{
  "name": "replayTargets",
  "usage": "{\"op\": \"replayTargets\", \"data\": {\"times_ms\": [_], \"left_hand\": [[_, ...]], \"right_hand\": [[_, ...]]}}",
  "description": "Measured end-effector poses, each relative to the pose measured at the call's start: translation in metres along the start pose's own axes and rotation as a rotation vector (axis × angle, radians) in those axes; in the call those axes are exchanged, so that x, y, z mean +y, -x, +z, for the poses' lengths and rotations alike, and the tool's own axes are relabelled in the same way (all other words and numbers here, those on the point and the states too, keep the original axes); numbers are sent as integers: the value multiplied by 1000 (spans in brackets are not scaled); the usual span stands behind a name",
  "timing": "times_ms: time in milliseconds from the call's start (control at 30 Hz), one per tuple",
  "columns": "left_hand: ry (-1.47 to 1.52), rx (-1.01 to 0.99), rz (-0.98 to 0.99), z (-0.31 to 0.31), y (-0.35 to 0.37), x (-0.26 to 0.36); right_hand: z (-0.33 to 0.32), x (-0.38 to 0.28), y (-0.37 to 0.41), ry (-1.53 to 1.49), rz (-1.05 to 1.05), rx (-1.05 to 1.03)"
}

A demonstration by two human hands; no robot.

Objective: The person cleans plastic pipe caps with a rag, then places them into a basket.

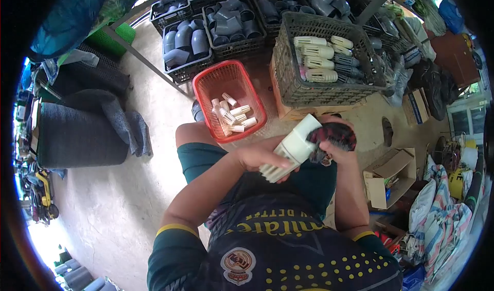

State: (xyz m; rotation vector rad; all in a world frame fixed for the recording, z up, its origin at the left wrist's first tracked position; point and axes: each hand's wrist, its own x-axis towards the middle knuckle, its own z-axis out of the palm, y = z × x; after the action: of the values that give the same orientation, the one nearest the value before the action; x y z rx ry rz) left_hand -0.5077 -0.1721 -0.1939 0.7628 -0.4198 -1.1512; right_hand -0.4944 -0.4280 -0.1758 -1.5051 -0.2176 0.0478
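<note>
My left hand (261,157) is closed around a large white slotted plastic pipe strainer (295,146), held tilted over my lap. Its slotted end points down to the left, its plain round end up to the right. In my right hand (337,151) is a bunched dark cloth with red patches (335,134), pressed against the side of the strainer near its plain end. Beyond my knees, a red plastic basket (230,74) contains several small white slotted strainers (237,117).
On a cardboard box, a dark crate (329,93) holds large white and grey strainers (319,63). Crates of grey pipe elbows (184,41) stand behind the basket. A rolled dark mesh (82,136) lies left; an open carton (389,180) sits right.
</note>
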Motion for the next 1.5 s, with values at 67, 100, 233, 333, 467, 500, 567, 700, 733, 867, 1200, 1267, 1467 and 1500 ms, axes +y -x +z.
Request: {"op": "replayTargets", "data": {"times_ms": [67, 100, 233, 333, 467, 500, 567, 700, 733, 867, 1200, 1267, 1467, 1500], "left_hand": [[-952, 375, 376, -8, -18, -1], [-1170, 532, 204, -2, -22, 5], [-1515, 675, -207, -10, -27, 10], [-1507, 628, -163, -51, -17, -4], [-1253, 740, -45, -153, 25, -38], [-1149, 858, -92, -179, 33, -51], [-725, 1185, -287, -272, 42, -106], [-790, 1216, -285, -330, 52, -146], [-839, 1266, -311, -349, 50, -158], [-769, 1521, -354, -389, 25, -185], [88, 1672, 141, -451, 2, -186], [143, 1846, 445, -432, -14, -125], [-690, 1160, 880, -80, -124, 151], [-671, 869, 892, -26, -139, 160]], "right_hand": [[15, 4, -1, 48, 60, 197], [20, 6, -5, 107, 133, 199], [31, 36, -29, 83, 292, 291], [15, 90, -32, -296, 244, 450], [-13, 122, -33, -694, 335, 584], [-13, 133, -33, -740, 320, 556], [-23, 169, -35, -776, 425, 453], [-15, 185, -44, -491, 556, 465], [-16, 190, -47, -409, 577, 465], [-27, 213, -46, -266, 660, 400], [-38, 213, -59, -413, 718, 376], [-37, 204, -67, -458, 676, 392], [-44, 214, -64, -567, 605, 365], [-45, 218, -64, -584, 577, 370]]}}
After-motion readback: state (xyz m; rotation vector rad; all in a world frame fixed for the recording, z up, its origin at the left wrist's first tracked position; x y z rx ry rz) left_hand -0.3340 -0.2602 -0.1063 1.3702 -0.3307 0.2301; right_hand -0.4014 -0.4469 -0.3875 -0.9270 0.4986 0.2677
